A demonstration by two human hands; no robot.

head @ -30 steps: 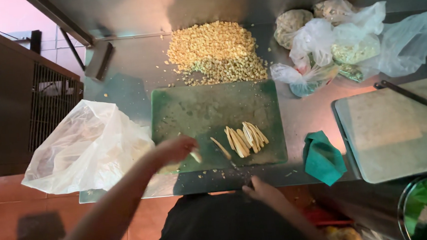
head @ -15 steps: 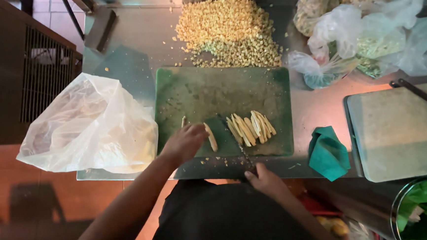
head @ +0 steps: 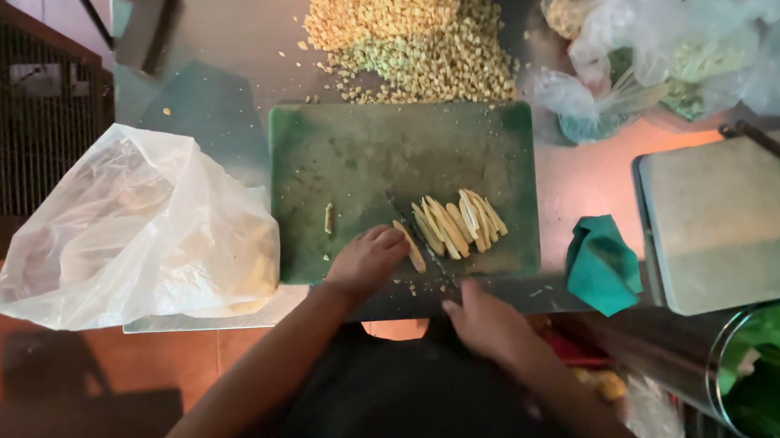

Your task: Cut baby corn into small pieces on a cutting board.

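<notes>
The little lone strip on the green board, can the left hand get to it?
Probably yes. The lone strip lies by itself on the green board, just beyond the left hand, which rests at the board's near edge. Only bare board shows between them; the row of strips sits off to the side.
</notes>
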